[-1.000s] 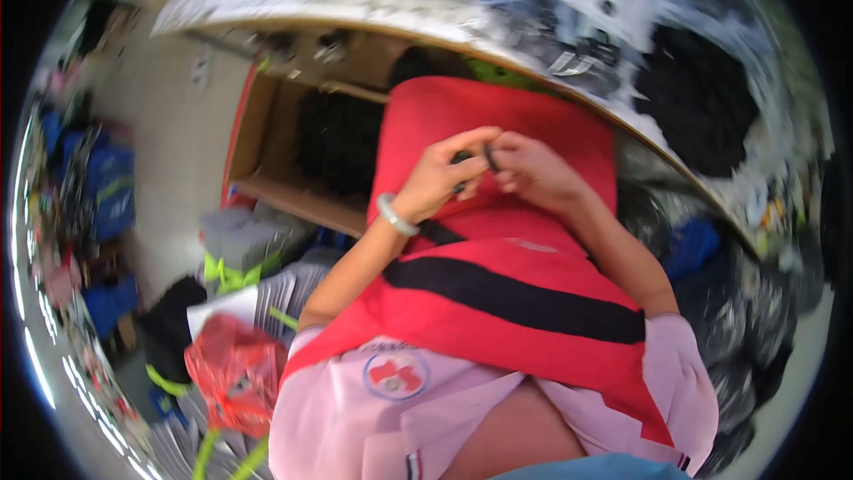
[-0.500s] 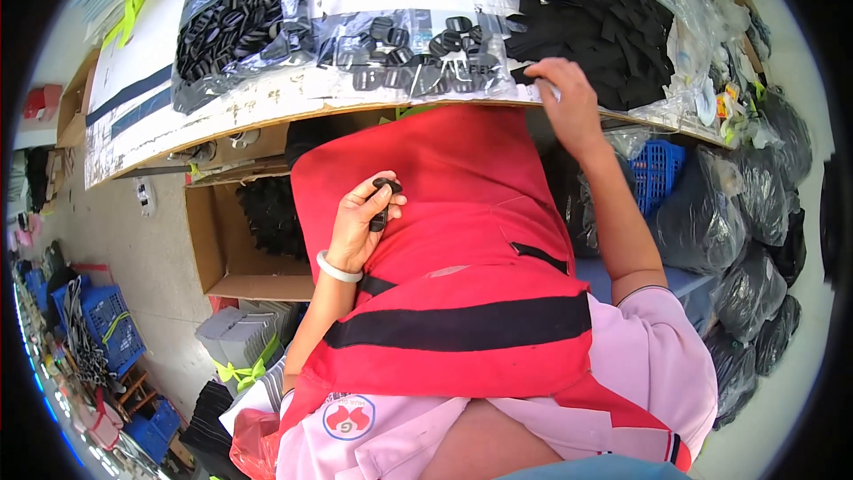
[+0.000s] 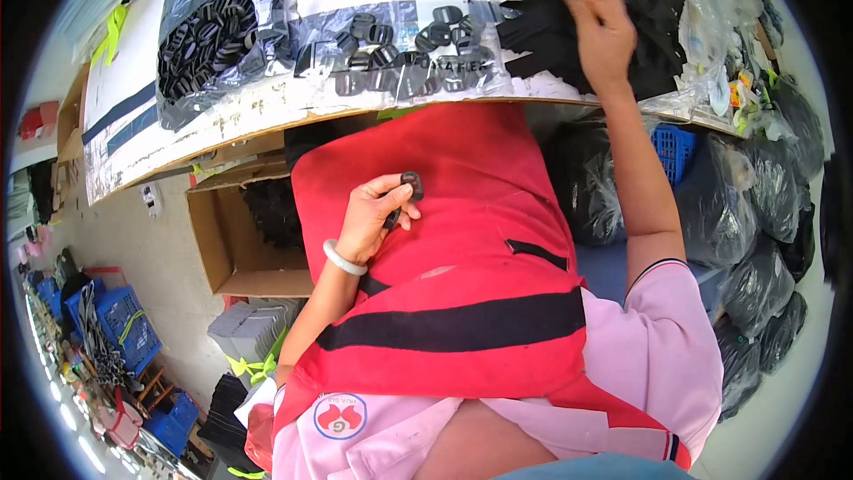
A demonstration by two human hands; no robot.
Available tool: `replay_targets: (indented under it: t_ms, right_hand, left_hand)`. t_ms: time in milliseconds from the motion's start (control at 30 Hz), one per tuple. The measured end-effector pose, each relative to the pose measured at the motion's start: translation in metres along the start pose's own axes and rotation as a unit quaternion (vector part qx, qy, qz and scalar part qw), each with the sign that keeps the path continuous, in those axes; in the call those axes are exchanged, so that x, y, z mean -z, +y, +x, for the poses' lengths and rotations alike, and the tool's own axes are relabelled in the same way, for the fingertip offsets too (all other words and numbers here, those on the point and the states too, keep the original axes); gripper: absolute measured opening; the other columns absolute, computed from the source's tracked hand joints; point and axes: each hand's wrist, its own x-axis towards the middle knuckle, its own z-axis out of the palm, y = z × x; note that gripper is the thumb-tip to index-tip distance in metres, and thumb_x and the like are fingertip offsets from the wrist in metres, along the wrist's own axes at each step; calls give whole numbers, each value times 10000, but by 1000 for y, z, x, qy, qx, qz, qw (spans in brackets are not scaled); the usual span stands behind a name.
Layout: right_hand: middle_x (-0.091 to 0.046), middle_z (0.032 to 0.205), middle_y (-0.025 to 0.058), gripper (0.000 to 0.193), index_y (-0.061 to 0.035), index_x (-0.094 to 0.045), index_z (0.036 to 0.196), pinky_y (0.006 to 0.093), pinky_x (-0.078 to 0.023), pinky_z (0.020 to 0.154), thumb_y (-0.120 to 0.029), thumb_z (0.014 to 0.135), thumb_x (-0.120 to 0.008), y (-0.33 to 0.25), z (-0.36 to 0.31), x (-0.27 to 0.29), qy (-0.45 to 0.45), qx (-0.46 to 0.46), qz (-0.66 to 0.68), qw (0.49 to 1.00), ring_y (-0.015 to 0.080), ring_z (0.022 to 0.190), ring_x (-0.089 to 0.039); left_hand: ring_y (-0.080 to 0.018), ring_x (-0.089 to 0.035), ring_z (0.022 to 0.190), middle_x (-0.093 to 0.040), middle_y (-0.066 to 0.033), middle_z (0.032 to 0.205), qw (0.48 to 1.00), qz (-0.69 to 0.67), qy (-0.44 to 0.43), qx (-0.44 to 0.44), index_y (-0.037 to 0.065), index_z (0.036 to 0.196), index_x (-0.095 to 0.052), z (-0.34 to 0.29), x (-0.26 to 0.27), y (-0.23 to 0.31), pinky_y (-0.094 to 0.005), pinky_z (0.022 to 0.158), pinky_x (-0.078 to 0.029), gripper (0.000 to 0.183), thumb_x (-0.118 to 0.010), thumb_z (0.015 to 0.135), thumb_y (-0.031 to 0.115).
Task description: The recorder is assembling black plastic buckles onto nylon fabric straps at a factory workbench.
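Note:
Held up over the red apron (image 3: 471,160), my left hand (image 3: 366,220) pinches a black plastic buckle (image 3: 411,185) between thumb and fingers. Another dark piece (image 3: 391,219) shows under the same fingers; I cannot make out its kind. My right hand (image 3: 608,36) reaches onto the table, over a heap of black fabric strips (image 3: 656,22) lying in clear plastic. Its thumb and forefinger are apart and I see nothing between them. Loose black buckles (image 3: 384,55) are scattered on a plastic sheet left of the strips.
A plastic bag full of black buckles (image 3: 209,44) lies open at the table's left. Beneath the table is a cardboard box (image 3: 213,240). Stuffed black bags (image 3: 711,213) and a blue crate (image 3: 673,149) stand on the right. Grey stacked pieces (image 3: 249,329) lie at lower left.
My right hand has moved from the table's front edge farther out and right, over the black strips. My left hand has shifted slightly right, turning the buckle's flat face into view.

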Motion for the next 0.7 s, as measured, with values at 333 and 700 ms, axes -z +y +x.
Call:
replay_targets:
  t_ms: [333, 700]
  right_hand:
    - [-613, 735, 13, 189, -22, -573, 1035, 206, -442, 505, -186, 949, -611, -167, -39, -33, -401, -478, 405, 668, 52, 572, -555]
    - [-493, 566, -13, 186, -82, -554, 821, 211, -320, 361, -221, 939, -595, -186, -77, -77, -470, -559, 367, 576, 68, 399, -429]
  left_hand:
    - [-71, -492, 497, -605, -25, 686, 985, 45, 92, -136, -6, 915, -673, -4, -13, 27, -208, 434, -359, 144, -646, 918, 135]
    - [-209, -634, 707, -648, -122, 786, 841, 274, 208, -418, -11, 898, -699, -7, 18, 17, -324, 623, -487, 166, -705, 775, 100]
